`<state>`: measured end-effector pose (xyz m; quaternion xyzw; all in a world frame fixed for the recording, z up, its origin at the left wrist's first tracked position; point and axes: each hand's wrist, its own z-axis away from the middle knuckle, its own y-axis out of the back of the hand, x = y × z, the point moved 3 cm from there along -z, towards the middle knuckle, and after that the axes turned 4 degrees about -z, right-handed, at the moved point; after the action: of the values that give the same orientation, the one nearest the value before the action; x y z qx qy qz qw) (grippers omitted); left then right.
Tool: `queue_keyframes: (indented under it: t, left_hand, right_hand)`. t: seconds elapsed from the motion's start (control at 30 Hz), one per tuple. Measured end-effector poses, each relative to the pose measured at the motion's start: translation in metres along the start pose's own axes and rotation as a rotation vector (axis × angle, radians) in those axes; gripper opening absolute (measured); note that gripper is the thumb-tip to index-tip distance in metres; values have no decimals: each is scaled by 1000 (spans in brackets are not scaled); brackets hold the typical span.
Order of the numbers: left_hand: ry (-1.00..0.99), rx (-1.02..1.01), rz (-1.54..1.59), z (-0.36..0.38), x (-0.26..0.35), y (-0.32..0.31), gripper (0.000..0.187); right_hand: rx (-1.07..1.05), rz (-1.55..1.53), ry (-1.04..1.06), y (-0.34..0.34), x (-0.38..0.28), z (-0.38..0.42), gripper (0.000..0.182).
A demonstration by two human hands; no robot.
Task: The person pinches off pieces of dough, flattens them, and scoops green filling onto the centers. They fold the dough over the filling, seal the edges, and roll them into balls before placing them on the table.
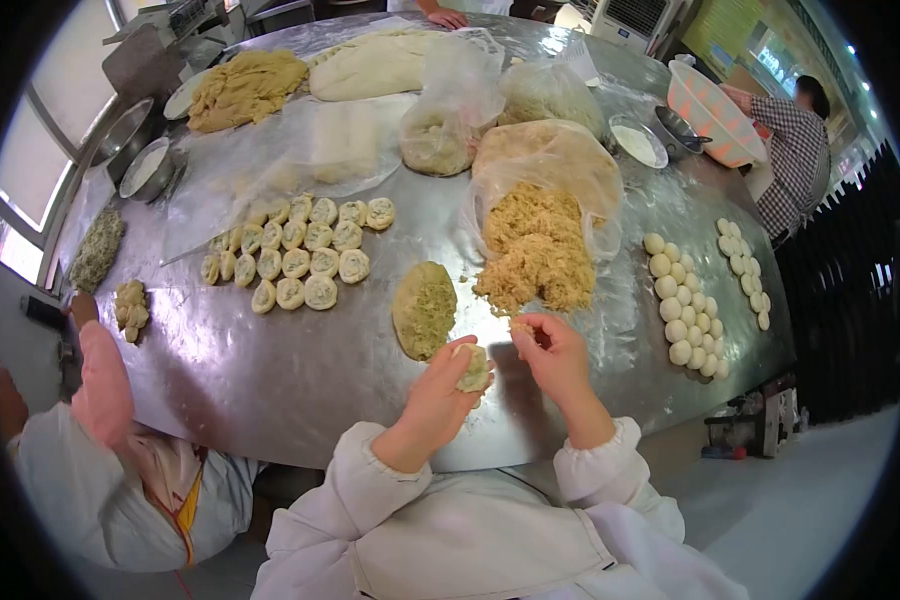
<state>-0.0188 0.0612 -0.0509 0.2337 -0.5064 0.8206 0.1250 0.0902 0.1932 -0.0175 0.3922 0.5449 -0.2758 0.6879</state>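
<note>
My left hand (428, 408) is closed round a small dough wrapper (473, 370) with greenish stuff on it, held low over the steel table. To its right, my right hand (557, 362) pinches a bit of crumbly tan filling (519, 326) between thumb and fingers. Just beyond that hand lies a big heap of the same filling (538, 245), spilling from a clear plastic bag (602, 195). An oval mound of green-flecked paste (424, 310) sits on the table beyond my left hand.
Rows of filled dough rounds (317, 237) stand left of centre, partly under plastic sheet (270, 185). Smooth white dough balls (683, 305) line the right. Large dough slabs (375, 65) and bowls (638, 140) lie farther back. A co-worker's pink sleeve (103, 385) reaches in at left.
</note>
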Motion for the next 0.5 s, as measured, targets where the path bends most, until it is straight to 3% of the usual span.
queue_keyframes:
  t: [0.13,0.23,0.5]
  left_hand:
    - [-76,-75,11,-16,-5,-21,37]
    - [-127,89,-102,-2,5,-34,35]
    - [-99,129,-194,-2,6,-20,33]
  right_hand:
    - [-140,63,244,-20,-43,17,18]
    - [-141,203,273,-31,-45,25,18]
    - [-81,175,318,-33,-43,33,16]
